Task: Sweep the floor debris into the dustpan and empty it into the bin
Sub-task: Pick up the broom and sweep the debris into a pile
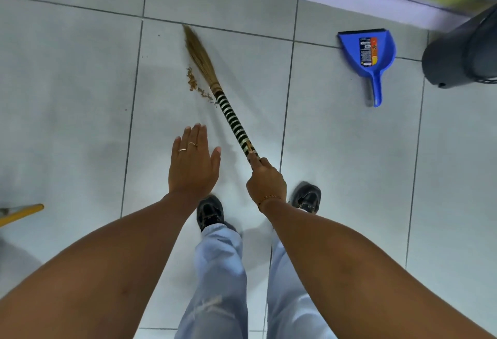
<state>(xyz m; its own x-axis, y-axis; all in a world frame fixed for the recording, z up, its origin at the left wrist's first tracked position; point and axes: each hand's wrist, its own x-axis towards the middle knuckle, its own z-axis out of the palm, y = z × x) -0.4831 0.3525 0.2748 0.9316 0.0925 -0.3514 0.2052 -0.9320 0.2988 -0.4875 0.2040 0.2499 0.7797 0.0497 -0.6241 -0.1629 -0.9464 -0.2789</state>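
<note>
Head view looks down on pale floor tiles (349, 164) and one person's two bare arms. One right hand (266, 181) is closed tight round the end of one broom (228, 112), whose black-and-white striped handle slants up-left to straw bristles resting on the tiles. One small heap of brown debris (195, 84) lies just left of the bristles, with a few stray crumbs farther left. One left hand (192, 162) hovers flat, palm down, fingers together, holding nothing, two rings on it. One blue dustpan (368, 56) lies well right of the broom, near one dark bin (460, 53) at the right edge. Two black shoes (209, 211) stand below.
</note>
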